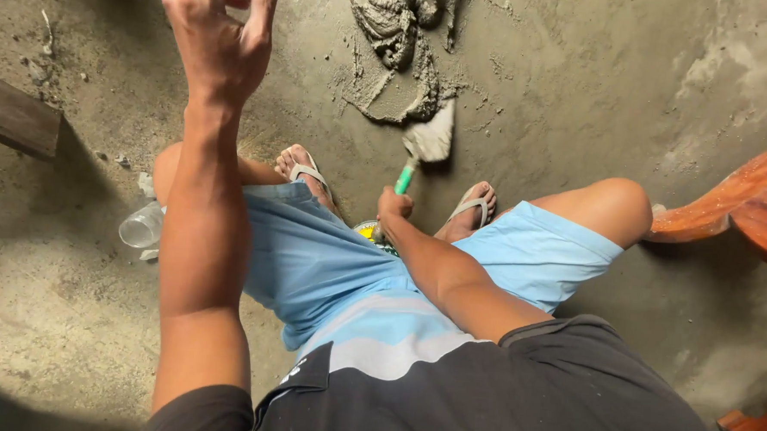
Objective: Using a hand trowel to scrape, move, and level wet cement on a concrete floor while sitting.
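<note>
Trowel (pixel 427 144): 1, clenched in right hand (pixel 392 206) fingers; left hand (pixel 221 36) raised, fingers loose; 1 mortar heap (pixel 392 22).

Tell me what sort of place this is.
Probably a building or repair site, indoors or in a yard: a bare rough cement floor, a heap of wet mortar on it, and a trowel in the right hand.

Mortar heap (pixel 396 35) ahead on the floor (pixel 579 77), trowel (pixel 425 144) just before it, between the feet. Plastic cup (pixel 142 226) left, plank (pixel 13 117) behind it; wooden chair (pixel 737 205) right.
</note>
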